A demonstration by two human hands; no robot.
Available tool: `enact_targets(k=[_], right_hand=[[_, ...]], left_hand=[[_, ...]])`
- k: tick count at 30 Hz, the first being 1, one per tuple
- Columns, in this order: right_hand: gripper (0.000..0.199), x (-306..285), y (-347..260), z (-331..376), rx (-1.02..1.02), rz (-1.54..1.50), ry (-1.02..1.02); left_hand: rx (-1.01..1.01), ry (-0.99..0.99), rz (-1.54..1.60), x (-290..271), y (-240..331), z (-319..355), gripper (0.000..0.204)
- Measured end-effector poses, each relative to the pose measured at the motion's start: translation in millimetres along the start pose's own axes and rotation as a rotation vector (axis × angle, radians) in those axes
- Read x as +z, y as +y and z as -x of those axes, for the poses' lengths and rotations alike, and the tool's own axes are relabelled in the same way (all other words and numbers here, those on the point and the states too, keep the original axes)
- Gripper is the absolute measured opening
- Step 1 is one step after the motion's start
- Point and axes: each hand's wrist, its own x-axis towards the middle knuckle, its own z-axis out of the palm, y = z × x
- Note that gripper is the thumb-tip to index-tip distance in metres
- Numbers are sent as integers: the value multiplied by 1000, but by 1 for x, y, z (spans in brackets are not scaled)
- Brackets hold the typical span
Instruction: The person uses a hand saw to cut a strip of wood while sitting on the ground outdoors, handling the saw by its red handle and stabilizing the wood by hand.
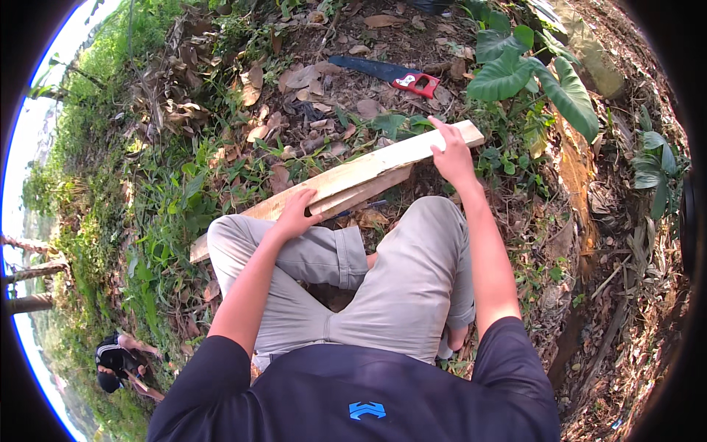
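Note:
A long pale wooden plank (pixel 368 167) lies slantwise in front of my crossed legs, its right end farther away. My left hand (pixel 297 215) is on its left half, with fingers on the wood and thumb at the near edge. Near the right end, my right hand (pixel 454 158) touches the plank with thumb and index finger spread apart, the index reaching past the far edge. Along the plank's near side, partly under it, is a shorter piece of wood (pixel 364 194). Beyond them a handsaw (pixel 381 71) with a dark blade and red handle lies on the leaves.
Dry leaves and weeds cover the ground. A broad-leaved green plant (pixel 508 74) grows at the far right, by an earthen bank (pixel 578 177). At the lower left, another person (pixel 118 361) in dark clothing is down in the grass.

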Motion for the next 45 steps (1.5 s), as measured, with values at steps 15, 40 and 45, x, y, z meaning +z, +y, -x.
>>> enact_targets(k=[15,40,45], right_hand=[[30,118,113,-193,125,740,-104],[25,-55,-50,56,-181,37,7],[30,8,-22,87,-408,443,-99]], left_hand=[[-54,-172,-166,-18,26,0,85],[-160,532,276,-194,-4,89,28],[-243,735,214,-202,-42,174,18]])
